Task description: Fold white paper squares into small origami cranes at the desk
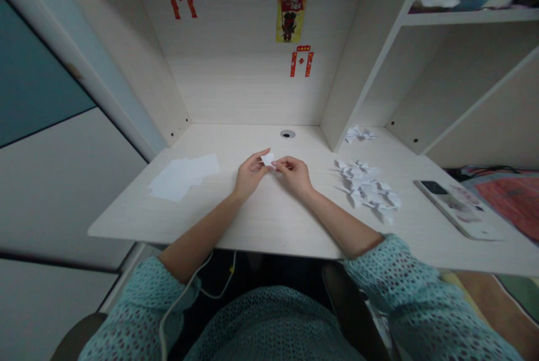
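Note:
A small folded piece of white paper [266,159] is held between my two hands over the middle of the desk. My left hand [251,173] grips its left side, thumb below and fingers behind. The fingertips of my right hand [295,174] pinch its right edge. On the left of the desk lies a spread of flat white paper sheets [183,176]. To the right of my hands sits a loose heap of small folded white paper pieces [365,184], with more folded paper pieces [359,135] behind it by the upright panel.
A phone [458,209] in a pale case lies face down on the right of the desk [252,226]. A round cable hole [287,134] is near the back wall. An upright panel [366,69] divides the desk's rear. A white cable [181,293] hangs by my left forearm.

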Demonstrator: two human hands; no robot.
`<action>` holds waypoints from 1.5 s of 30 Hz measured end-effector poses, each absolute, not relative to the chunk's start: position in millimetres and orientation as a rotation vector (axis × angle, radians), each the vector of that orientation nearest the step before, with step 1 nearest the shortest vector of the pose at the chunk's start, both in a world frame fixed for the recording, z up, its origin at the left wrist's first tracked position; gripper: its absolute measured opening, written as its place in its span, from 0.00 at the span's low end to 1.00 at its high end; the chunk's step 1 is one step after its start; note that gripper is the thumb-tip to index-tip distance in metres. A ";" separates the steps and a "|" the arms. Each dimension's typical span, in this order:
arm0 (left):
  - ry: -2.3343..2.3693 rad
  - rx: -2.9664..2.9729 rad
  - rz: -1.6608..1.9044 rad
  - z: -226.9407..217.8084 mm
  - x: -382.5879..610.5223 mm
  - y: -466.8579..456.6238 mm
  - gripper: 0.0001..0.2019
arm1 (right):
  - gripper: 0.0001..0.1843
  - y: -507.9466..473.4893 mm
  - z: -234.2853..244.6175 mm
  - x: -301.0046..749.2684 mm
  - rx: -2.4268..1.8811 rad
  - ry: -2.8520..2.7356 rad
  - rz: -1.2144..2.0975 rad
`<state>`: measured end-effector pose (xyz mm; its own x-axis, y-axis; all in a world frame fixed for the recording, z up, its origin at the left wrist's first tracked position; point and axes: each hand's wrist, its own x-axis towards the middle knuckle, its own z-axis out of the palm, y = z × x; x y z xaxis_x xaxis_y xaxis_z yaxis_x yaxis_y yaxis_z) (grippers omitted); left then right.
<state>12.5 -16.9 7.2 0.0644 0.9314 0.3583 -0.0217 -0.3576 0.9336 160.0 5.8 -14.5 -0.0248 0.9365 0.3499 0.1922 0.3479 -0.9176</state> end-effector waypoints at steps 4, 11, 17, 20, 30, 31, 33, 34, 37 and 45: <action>0.961 1.491 1.439 7.1 12.0 -16.5 0.23 | 0.19 2.7 -12.7 160.2 -1.109 -1.483 0.825; 0.988 1.484 1.428 5.6 9.2 -13.7 0.21 | 0.19 2.2 -8.9 158.6 -1.040 -1.487 0.909; 0.946 1.453 1.391 -0.2 7.4 -9.2 0.23 | 0.21 7.8 -9.6 159.5 -0.987 -1.346 1.135; 0.937 1.481 1.381 -0.9 7.6 -9.2 0.24 | 0.20 8.1 -10.2 160.3 -0.997 -1.334 1.120; 1.013 1.438 1.371 -2.5 7.0 -7.4 0.25 | 0.19 8.1 -3.8 164.1 -0.918 -1.280 1.200; 1.036 1.412 1.368 -2.2 6.2 -7.2 0.25 | 0.19 8.5 -4.2 164.3 -0.876 -1.303 1.209; 1.076 1.363 1.358 -1.0 4.8 -7.3 0.26 | 0.18 8.6 -5.3 163.9 -0.805 -1.381 1.191; 1.086 1.345 1.352 -0.1 4.3 -7.6 0.26 | 0.17 8.1 -5.8 163.4 -0.789 -1.432 1.149; 1.082 1.326 1.314 2.7 4.4 -9.5 0.27 | 0.14 4.1 -6.3 161.5 -0.837 -1.588 0.865; 0.982 1.402 1.190 4.2 9.3 -14.0 0.24 | 0.12 -1.2 -1.9 170.8 -0.886 -1.832 -0.002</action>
<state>9.3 -14.0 4.2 0.1829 0.9697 0.1620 -0.0243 -0.1603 0.9868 170.8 -1.2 -1.9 -0.1736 0.5668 0.8054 0.5684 0.7255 -0.3881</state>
